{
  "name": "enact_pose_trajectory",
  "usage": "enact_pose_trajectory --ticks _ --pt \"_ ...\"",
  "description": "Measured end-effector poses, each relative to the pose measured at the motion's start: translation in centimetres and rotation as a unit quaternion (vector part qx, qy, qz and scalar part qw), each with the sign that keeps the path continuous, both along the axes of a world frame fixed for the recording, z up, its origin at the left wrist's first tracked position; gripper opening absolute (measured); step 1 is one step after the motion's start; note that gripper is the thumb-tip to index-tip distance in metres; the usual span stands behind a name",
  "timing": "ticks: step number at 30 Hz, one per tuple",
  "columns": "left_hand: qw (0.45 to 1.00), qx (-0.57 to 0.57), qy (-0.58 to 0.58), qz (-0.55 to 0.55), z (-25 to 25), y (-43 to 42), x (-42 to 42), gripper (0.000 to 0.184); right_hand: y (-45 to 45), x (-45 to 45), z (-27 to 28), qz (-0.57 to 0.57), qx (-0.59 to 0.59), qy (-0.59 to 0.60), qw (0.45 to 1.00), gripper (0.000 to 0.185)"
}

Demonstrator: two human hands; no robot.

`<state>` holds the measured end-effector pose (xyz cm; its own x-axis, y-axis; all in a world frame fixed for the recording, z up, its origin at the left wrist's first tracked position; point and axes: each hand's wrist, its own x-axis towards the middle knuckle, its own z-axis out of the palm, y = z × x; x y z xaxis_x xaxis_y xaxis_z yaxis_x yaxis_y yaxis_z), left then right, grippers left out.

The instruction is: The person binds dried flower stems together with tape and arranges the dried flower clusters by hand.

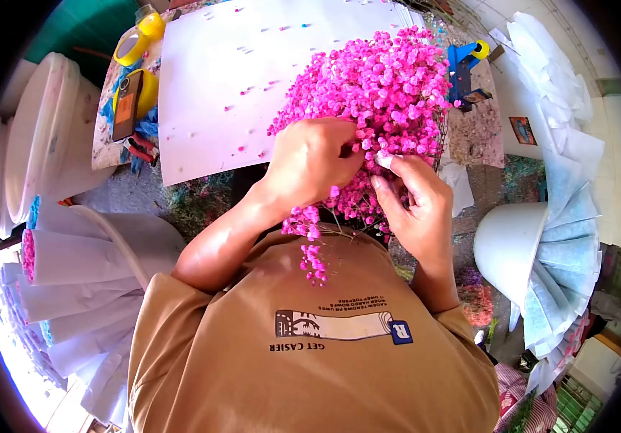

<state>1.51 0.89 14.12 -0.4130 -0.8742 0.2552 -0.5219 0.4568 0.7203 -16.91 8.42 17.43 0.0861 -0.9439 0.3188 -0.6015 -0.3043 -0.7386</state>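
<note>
A large bunch of bright pink baby's breath [375, 79] spreads over the near right part of a white sheet, its stems mostly hidden. My left hand [314, 162] is closed in a fist around part of the bunch, its fingertips out of sight. At the lower right of the blossoms, my right hand [422, 195] has thumb and forefinger curled in a pinch among the sprigs. Something white covers the forefinger's tip. One pink sprig [314, 263] hangs below my left wrist, in front of the brown shirt.
Loose tiny blossoms dot the white sheet [209, 86] on the table. Yellow tape rolls [131, 49], a phone [127, 105] and red-handled cutters [141, 148] lie at left; a blue tape dispenser [462, 68] stands right. White tubs [509, 242] with paper-wrapped bundles [79, 256] flank me.
</note>
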Motion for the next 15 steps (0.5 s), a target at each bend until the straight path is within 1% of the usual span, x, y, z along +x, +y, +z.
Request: enact_pose_trajectory --ticks 1,2,3,4,5,6,7,8,9,10,11,13,14,15 --pt "0.999 0.036 0.022 -0.013 0.1 0.1 0.3 0.016 0.0 0.0 -0.2 0.000 -0.009 -0.004 1.000 0.028" --pt "0.992 0.080 0.099 -0.025 0.7 0.3 0.6 0.010 -0.1 0.1 -0.3 -0.001 -0.009 -0.005 1.000 0.028" --pt "0.992 0.080 0.098 -0.026 0.7 0.7 1.0 0.010 -0.3 0.1 -0.4 -0.004 -0.026 -0.002 1.000 0.027" --pt "0.972 0.147 0.183 -0.012 0.6 1.0 1.5 0.008 -0.3 0.1 -0.5 -0.008 -0.042 0.001 0.999 0.026" --pt "0.941 0.212 0.264 0.002 0.3 1.1 2.2 0.006 -0.3 0.1 -0.5 -0.011 -0.041 -0.001 0.999 0.026" --pt "0.910 0.251 0.330 0.004 -0.2 1.0 3.1 0.003 -0.3 0.3 -0.4 -0.009 -0.033 0.001 0.999 0.024" --pt "0.876 0.260 0.407 -0.010 -0.5 0.7 3.6 0.004 -0.3 0.4 -0.3 -0.006 -0.025 0.002 1.000 0.023" --pt "0.805 0.322 0.494 -0.060 -0.4 0.4 4.4 0.006 -0.3 0.6 -0.3 -0.007 -0.024 0.000 1.000 0.023" --pt "0.720 0.377 0.573 -0.106 -0.3 0.2 5.1 0.009 -0.3 0.8 -0.3 0.005 -0.037 0.011 0.999 0.022" --pt "0.727 0.376 0.561 -0.121 0.4 0.4 5.3 0.016 -0.4 1.0 -0.3 0.018 -0.050 0.022 0.998 0.020" --pt "0.729 0.375 0.561 -0.118 1.1 0.5 5.3 0.016 -0.5 1.2 -0.5 0.021 -0.051 0.020 0.998 0.020" --pt "0.762 0.390 0.502 -0.124 2.8 0.9 5.0 0.015 -0.8 1.3 -0.9 0.016 -0.095 0.064 0.993 0.021" --pt "0.843 0.365 0.390 -0.067 4.1 1.0 4.5 0.028 -0.8 1.4 -0.9 0.017 -0.096 0.063 0.993 0.021" --pt "0.827 0.401 0.382 -0.096 4.3 0.9 4.6 0.030 -0.6 1.6 -0.8 0.011 -0.086 0.069 0.994 0.020"
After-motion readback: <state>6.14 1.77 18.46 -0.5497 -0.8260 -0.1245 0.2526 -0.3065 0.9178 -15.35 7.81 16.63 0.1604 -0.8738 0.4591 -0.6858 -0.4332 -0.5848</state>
